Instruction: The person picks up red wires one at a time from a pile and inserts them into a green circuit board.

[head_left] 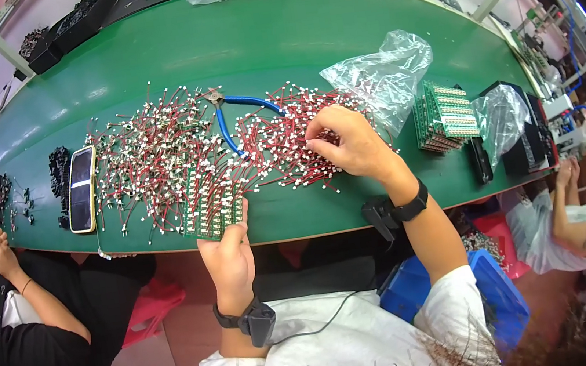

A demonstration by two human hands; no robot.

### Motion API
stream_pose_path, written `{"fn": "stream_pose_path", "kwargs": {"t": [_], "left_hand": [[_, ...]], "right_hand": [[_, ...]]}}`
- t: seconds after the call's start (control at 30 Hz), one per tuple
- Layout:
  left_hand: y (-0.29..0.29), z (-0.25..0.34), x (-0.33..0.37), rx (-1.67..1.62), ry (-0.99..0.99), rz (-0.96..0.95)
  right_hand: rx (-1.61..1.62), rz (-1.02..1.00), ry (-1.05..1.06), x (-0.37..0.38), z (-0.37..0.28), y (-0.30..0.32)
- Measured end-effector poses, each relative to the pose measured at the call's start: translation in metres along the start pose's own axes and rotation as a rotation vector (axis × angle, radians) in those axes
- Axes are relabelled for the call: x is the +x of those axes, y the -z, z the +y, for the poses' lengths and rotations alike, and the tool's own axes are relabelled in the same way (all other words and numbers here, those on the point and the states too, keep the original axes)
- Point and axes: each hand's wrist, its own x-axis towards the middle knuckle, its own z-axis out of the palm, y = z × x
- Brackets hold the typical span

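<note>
My left hand grips the near edge of a green circuit board panel at the table's front edge. Red wires with white connectors lie across that panel. Over the right-hand pile of red wire leads, my right hand has its thumb and forefinger pinched together. What sits between those fingertips is too small to make out. Left of it spreads a second, bigger heap of leads with small green boards. Blue-handled pliers rest between the two heaps.
On the green table, a phone lies at left. To the right are a clear plastic bag, stacked circuit panels and a black box. A blue bin stands below the table. Co-workers sit on both sides.
</note>
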Motion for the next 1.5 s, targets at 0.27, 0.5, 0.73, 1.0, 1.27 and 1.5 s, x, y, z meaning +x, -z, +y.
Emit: {"fn": "stream_pose_path", "kwargs": {"t": [0.27, 0.5, 0.73, 1.0, 1.27, 1.5], "left_hand": [[-0.008, 0.001, 0.003, -0.048, 0.094, 0.021], [-0.016, -0.005, -0.001, -0.091, 0.112, 0.022], [-0.023, -0.006, -0.009, -0.060, 0.048, -0.004], [-0.020, -0.008, -0.013, 0.064, 0.000, -0.073], [-0.019, -0.006, -0.015, 0.146, -0.012, -0.046], [-0.021, -0.007, -0.015, 0.168, -0.043, -0.028]], "right_hand": [[0.291, 0.045, -0.068, -0.003, -0.031, -0.003], [0.225, 0.002, 0.034, -0.021, -0.080, -0.044], [0.196, 0.077, 0.040, -0.019, -0.077, -0.067], [0.014, 0.143, 0.081, -0.021, -0.078, -0.072], [0.094, 0.162, 0.095, -0.021, -0.080, -0.072], [-0.099, 0.078, 0.106, -0.024, -0.089, -0.067]]}}
